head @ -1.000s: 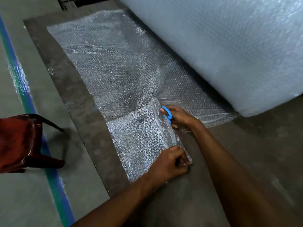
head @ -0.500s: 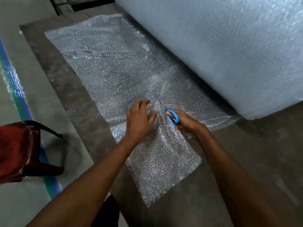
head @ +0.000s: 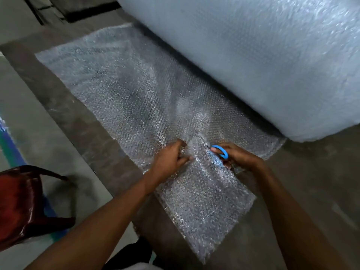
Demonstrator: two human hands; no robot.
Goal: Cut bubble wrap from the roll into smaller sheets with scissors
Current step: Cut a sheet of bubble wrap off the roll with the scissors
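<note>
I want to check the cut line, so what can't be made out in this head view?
- Scissors: only the blue handle shows; the right hand and bubble wrap hide the blades.
- Cut line: lost in glare and blur.
- Left hand fingertips: buried in wrap.
- Roll: cut off by the top and right edges.

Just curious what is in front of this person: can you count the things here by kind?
Bubble wrap roll: 1
Unrolled bubble wrap sheet: 1
Blue-handled scissors: 1
Red chair: 1
Hands: 2, left hand and right hand
Total: 6
</note>
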